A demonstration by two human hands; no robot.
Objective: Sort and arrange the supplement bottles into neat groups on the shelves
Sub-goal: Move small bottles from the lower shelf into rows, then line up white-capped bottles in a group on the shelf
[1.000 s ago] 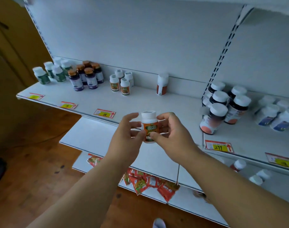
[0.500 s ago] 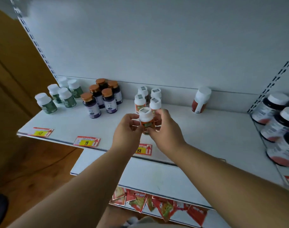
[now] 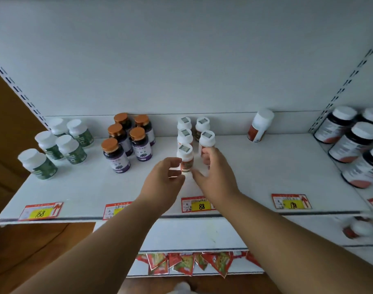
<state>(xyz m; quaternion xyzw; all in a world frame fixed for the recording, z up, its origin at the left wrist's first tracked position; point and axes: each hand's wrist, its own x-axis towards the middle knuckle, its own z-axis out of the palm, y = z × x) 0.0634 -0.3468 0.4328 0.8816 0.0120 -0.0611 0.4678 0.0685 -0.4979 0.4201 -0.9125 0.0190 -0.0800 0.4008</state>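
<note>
White steel shelf [image 3: 234, 166] carries the sorted groups, and the landmark is the orange-label bottle [image 3: 185, 159] standing upright at the front of its cluster, close before a like bottle [image 3: 206, 143]. Left of it stand the copper-capped purple bottles [image 3: 126, 143] and, farther left, the green-label bottles [image 3: 60, 145]; well to its right a lone red-label bottle [image 3: 259, 128] leans tilted, with big dark bottles [image 3: 351, 141] beyond. Beside the landmark, the left hand [image 3: 164, 179] curls loosely with a gap showing, while the right hand [image 3: 215, 177] seems to touch it with curled fingers, though I cannot tell whether it grips; a careless withdrawal could topple the packed neighbours behind.
</note>
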